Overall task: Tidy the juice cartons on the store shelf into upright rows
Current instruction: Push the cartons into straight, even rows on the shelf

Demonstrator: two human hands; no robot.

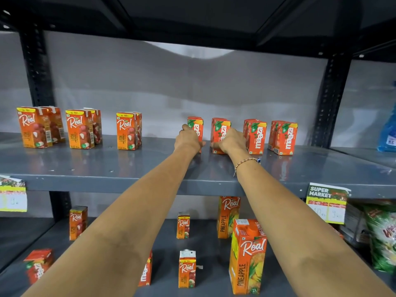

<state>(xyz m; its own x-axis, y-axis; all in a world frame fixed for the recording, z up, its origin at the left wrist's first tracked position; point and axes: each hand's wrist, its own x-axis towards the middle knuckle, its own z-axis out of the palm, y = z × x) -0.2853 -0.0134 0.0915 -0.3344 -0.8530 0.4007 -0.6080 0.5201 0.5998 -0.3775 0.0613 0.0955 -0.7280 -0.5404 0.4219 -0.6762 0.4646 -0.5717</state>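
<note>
On the grey upper shelf (107, 168) stand three short rows of orange Real litchi cartons (79, 129) at the left and four short rows of red Maaza cartons (257, 136) at the right, all upright. My left hand (188, 139) wraps the front carton of the leftmost Maaza row (198, 125). The front carton of the second Maaza row (220, 130) is gripped low down by my right hand (232, 140), which wears a bead bracelet.
On the lower shelf (207, 243) stand scattered small Real cartons (186, 269), two tall Real pineapple cartons (247, 256) and small Maaza cartons (38, 264). Green packets (381, 234) and a blue bag (389, 133) sit at the right. Price tags (326, 202) hang on the shelf edge.
</note>
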